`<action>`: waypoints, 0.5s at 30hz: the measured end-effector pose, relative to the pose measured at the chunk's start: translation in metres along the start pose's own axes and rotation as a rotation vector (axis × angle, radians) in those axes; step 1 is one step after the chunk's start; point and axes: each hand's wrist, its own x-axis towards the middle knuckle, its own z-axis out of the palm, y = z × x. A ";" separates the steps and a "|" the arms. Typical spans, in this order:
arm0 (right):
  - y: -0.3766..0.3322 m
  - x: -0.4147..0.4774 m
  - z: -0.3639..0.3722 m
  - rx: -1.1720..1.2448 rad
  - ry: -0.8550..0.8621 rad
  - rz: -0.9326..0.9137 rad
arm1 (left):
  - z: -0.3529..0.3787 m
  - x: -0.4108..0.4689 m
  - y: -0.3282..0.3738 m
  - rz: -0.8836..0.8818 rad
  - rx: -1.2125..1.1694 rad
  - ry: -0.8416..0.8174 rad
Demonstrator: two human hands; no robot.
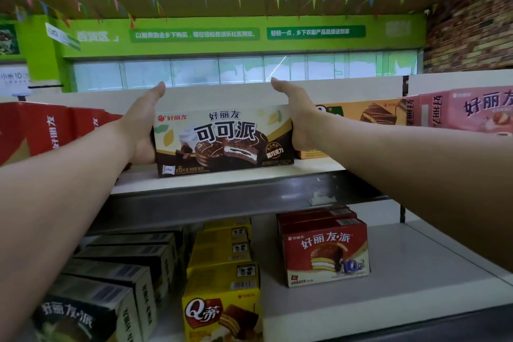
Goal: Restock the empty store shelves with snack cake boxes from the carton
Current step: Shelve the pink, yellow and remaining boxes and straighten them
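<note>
Two flat hands press one brown box (222, 141) on the shelf (211, 181): left hand (141, 126) at its 9 o'clock, right hand (298, 116) at 3

left grip (141, 125) flat, thumb up | right grip (298, 119) likewise (both arms outstretched)

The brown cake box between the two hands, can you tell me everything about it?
The brown cake box is a long cardboard carton, cream on top and dark brown below, printed with big Chinese letters, whipped cream and a bitten chocolate pie with white filling. It stands upright, front facing out, on the upper shelf near its front edge. The left hand and right hand press flat against its two ends, thumbs up.
</note>
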 end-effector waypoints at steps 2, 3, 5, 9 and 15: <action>0.002 0.002 0.003 -0.011 -0.004 0.008 | 0.002 0.002 -0.001 0.009 0.003 0.006; 0.002 0.001 0.004 -0.027 0.013 0.007 | 0.004 0.002 -0.002 0.015 0.007 0.013; 0.001 -0.003 0.007 -0.078 0.073 -0.029 | 0.006 0.003 -0.003 0.024 0.010 0.021; -0.004 -0.011 0.007 -0.235 0.169 -0.086 | 0.002 0.008 -0.005 -0.005 0.012 0.117; -0.003 -0.007 0.006 -0.295 0.183 -0.140 | 0.000 0.004 -0.001 -0.006 -0.052 0.189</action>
